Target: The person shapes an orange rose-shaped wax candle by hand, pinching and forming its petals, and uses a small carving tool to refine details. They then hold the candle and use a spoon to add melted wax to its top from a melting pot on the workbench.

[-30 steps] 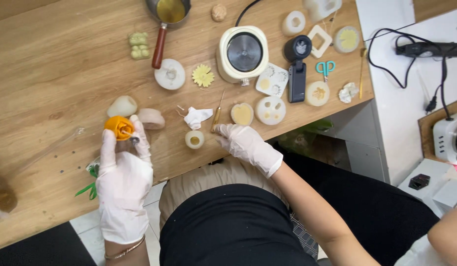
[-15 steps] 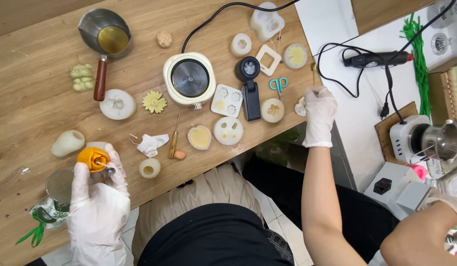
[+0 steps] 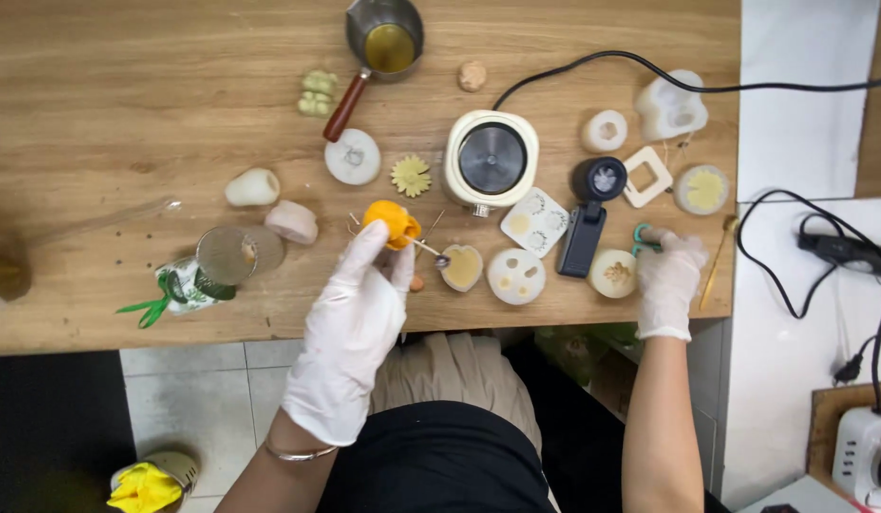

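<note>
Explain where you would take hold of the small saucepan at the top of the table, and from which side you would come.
Grip the saucepan by its reddish-brown handle, which slants down and left from the bowl towards the table's near edge. Come from the near side, probably the safer way, since the bowl holds yellow liquid and the handle end lies free beside the round white mould.

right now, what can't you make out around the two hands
Head view, all of it:
- Right hand covers most of the teal scissors; grip unclear.
- Left hand hides the underside of the orange flower.
- The thin stick by the flower is too small to identify.
- The yellow thing on the floor is cut by the bottom edge.
</note>
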